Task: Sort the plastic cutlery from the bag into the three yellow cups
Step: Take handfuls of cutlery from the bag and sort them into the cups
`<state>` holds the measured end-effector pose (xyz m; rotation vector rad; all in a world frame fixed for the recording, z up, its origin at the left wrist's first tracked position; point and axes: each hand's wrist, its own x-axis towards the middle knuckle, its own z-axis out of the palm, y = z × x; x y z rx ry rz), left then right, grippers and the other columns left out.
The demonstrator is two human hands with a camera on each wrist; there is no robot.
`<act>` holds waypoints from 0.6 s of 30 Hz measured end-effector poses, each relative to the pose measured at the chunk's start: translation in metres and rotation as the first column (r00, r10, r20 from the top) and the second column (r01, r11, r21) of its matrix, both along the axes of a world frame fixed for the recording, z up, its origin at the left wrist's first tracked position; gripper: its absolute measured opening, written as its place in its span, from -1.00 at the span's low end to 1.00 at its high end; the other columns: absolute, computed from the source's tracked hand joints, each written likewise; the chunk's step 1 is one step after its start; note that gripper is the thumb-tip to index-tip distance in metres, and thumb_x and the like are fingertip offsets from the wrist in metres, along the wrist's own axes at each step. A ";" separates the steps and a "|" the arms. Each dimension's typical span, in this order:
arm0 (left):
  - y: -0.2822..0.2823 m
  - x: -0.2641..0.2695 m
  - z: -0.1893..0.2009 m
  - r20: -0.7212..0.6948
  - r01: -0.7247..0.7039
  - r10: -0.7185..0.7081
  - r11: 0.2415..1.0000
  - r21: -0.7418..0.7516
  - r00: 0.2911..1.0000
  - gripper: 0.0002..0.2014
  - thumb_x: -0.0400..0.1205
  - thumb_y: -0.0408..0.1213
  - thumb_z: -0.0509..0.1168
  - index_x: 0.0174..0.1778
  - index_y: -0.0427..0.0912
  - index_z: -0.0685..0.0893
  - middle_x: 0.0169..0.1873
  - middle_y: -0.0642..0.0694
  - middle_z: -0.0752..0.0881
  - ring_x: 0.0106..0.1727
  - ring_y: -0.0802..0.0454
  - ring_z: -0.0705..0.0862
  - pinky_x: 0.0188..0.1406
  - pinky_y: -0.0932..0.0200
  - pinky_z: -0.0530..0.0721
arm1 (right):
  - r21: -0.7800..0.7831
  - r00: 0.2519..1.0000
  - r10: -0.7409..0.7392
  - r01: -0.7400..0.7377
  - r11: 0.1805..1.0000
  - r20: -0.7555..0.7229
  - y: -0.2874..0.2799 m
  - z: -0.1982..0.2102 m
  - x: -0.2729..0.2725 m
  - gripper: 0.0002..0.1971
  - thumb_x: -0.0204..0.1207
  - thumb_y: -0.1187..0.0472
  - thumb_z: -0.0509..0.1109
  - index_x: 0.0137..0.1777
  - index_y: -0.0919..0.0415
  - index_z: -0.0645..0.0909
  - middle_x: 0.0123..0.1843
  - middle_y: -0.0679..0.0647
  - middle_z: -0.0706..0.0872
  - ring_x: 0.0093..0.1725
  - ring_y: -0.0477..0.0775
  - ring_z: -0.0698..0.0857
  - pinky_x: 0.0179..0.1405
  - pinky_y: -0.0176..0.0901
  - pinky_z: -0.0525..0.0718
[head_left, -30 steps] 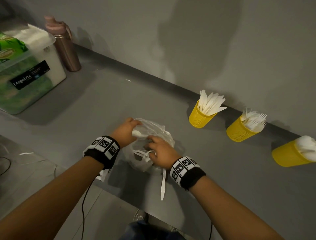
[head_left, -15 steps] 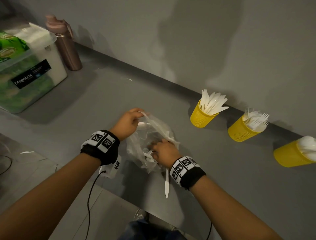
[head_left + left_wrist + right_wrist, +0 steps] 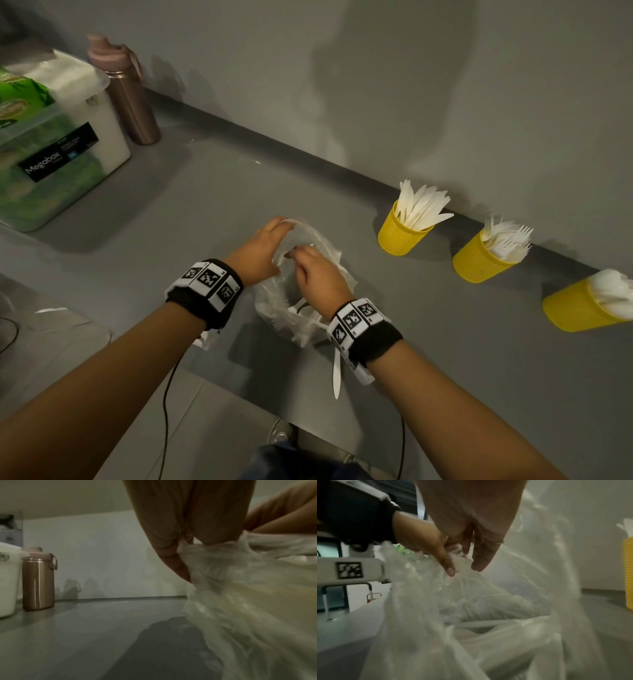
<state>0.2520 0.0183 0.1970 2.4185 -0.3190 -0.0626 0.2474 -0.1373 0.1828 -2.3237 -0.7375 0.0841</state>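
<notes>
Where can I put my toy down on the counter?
The widest bare patch of counter lies between the storage box with the bottle beside it and the plastic bag. Another lies toward the near edge, in front of the three yellow cups. It is crowded around the bag, where the left hand and right hand work.

Bare counter (image 3: 212, 205) left; 3 cups (image 3: 400, 236) right

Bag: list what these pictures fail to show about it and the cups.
- Bag contents: head view, crumpled film and both hands cover them; wrist views blurred.
- Right hand grip: whether it pinches cutlery or only film is unclear.
- Third cup: head view, cut off by the right edge.
- Knife: its top hidden under the right wrist.
</notes>
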 end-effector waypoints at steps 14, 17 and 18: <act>0.008 0.001 -0.006 0.027 0.093 -0.094 0.994 0.056 0.995 -0.47 0.42 -0.71 0.11 0.16 -0.15 0.68 0.40 -0.22 0.37 0.37 -0.10 0.45 0.29 0.24 0.44 | -0.243 0.950 -0.019 -0.060 0.968 -0.311 -0.003 -0.012 0.010 -0.75 0.45 0.12 0.23 0.02 0.27 0.56 -0.27 0.15 0.64 -0.29 0.11 0.62 -0.25 -0.01 0.57; 0.016 -0.005 -0.014 -0.006 0.064 -0.064 0.972 0.227 0.998 -0.51 0.46 -0.71 0.11 0.07 -0.14 0.75 0.49 -0.22 0.32 0.49 -0.19 0.36 0.47 0.03 0.39 | -0.428 0.972 0.155 -0.219 0.877 -0.179 -0.013 -0.017 0.015 -0.78 0.50 0.18 0.25 0.04 0.24 0.64 -0.11 0.12 0.68 -0.09 0.10 0.62 -0.03 -0.02 0.53; 0.018 -0.005 -0.017 -0.021 0.061 -0.057 0.961 0.270 0.998 -0.50 0.47 -0.70 0.12 0.12 -0.13 0.73 0.50 -0.21 0.32 0.47 -0.20 0.36 0.47 0.00 0.41 | -0.480 0.967 0.201 -0.254 0.840 -0.158 -0.016 -0.018 0.019 -0.77 0.52 0.26 0.25 0.14 0.20 0.62 0.07 0.13 0.67 0.07 0.12 0.58 0.10 -0.02 0.52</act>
